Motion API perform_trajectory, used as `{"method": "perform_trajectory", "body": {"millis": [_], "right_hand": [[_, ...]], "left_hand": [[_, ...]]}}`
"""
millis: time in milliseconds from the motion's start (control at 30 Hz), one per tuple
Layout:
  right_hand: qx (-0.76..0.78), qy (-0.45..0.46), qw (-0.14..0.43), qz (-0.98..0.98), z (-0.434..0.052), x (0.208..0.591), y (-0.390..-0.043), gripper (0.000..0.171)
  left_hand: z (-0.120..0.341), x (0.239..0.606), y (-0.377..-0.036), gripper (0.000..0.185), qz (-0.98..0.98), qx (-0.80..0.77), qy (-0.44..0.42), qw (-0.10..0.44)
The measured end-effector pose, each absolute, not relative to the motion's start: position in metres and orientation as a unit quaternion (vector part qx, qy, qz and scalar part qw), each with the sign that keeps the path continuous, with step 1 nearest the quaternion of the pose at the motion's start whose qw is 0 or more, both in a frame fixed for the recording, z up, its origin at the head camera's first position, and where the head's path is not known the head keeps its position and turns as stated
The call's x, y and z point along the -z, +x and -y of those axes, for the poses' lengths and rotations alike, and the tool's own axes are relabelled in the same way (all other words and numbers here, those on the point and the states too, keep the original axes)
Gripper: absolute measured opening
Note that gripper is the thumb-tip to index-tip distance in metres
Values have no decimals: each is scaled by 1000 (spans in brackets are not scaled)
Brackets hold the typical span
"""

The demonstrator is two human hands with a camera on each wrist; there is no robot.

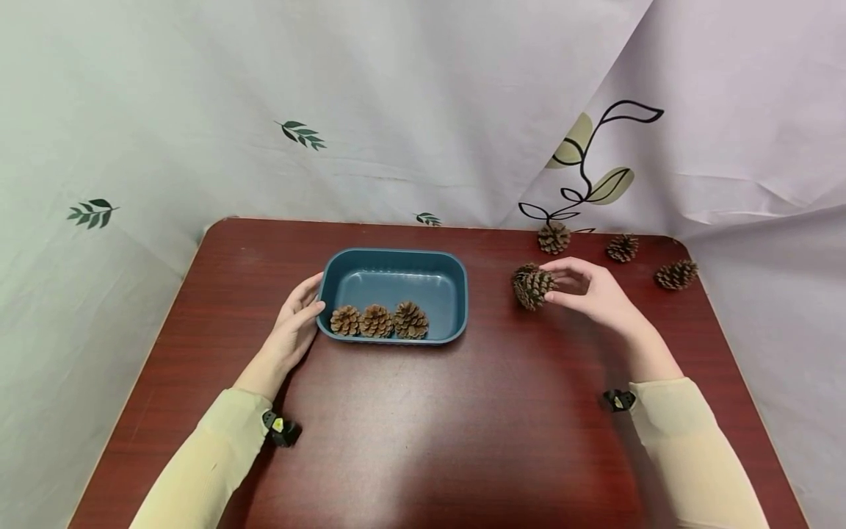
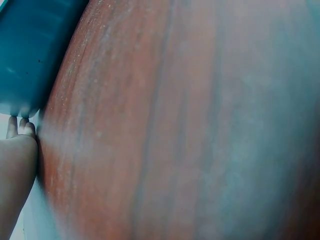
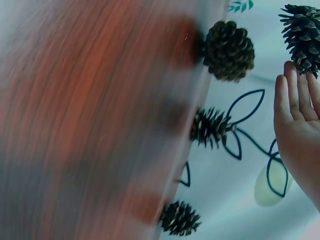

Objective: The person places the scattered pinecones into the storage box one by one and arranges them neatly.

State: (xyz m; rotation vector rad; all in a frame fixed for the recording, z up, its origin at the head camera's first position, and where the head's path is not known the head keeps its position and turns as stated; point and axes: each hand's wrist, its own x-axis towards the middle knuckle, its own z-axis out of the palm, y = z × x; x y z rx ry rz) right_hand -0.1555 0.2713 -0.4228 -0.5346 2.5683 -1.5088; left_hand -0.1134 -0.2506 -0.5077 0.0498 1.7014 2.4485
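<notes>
Three cones in the tray [image 1: 446, 294], lined up along the near wall: a small cone [image 1: 345, 321] in the corner, a middle cone [image 1: 376, 322] right beside it, a bigger cone [image 1: 410, 320] next to that. The far side of the tray is bare, so there looks to be plenty of room. The left hand [image 1: 295, 323] holds the tray at its left end, thumb at the rim, fingers against the outer wall. Out on the right, the right hand [image 1: 588, 294] pinches a fourth, the held cone [image 1: 542, 286], between thumb and fingers, well apart from the tray.

And the ones outside? The right wrist view picks out a standing cone [image 3: 229, 50] on the table [image 1: 383, 419], mostly masked by the held one from above. Then a back cone [image 1: 554, 237] near the curtain [image 1: 429, 88], a smaller one, the corner cone [image 1: 623, 247], and an edge cone [image 1: 676, 274] at the far right. So that's three in, one in hand, four out: not quite halfway, I'd judge.

Any lettering? None I can read: no brand or label on the tray, only leaf prints on the curtain. The black wrist gadget [image 1: 284, 432] on the left carries a yellow mark, too small to make out.
</notes>
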Motion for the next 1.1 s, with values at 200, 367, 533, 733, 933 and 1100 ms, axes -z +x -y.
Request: {"method": "perform_trajectory", "body": {"millis": [200, 367, 533, 733, 933, 1100], "right_hand": [[512, -198, 53, -834, -257, 422, -156, 42], [524, -210, 55, -824, -243, 421, -158, 42], [526, -224, 64, -818, -230, 420, -159, 44], [517, -242, 70, -818, -214, 421, -161, 46], [522, -252, 81, -811, -199, 421, -161, 47], [516, -261, 92, -810, -186, 421, -161, 47]], "left_hand": [[249, 508, -114, 50, -557, -827, 22, 72], [248, 508, -114, 51, -551, -832, 26, 66], [248, 509, -114, 52, -553, -830, 25, 67], [248, 508, -115, 51, -551, -831, 25, 67], [246, 506, -115, 51, -548, -834, 21, 68], [246, 505, -114, 51, -550, -832, 9, 66]]}}
